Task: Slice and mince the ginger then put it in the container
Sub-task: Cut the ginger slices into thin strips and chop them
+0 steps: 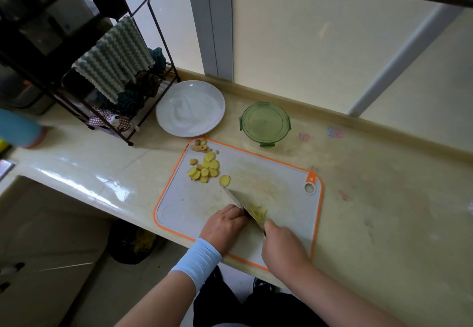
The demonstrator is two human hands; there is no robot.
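Note:
A white cutting board (286, 193) with an orange rim lies on the counter. Several yellow ginger slices (204, 169) are piled at its far left, with peel scraps (201, 145) at the corner. My right hand (281, 244) grips the handle of a knife (243, 203), its blade lying across thin ginger strips (259, 211) near the board's front. My left hand (224, 224) rests with curled fingers against the blade's left side, over the ginger being cut; what lies under it is hidden. A green lidded container (265, 123) stands beyond the board.
A white plate (190, 107) sits left of the container. A dark wire rack (122, 75) with cloths stands at the back left. The counter's front edge runs just below the board. A wall and a window frame bound the back.

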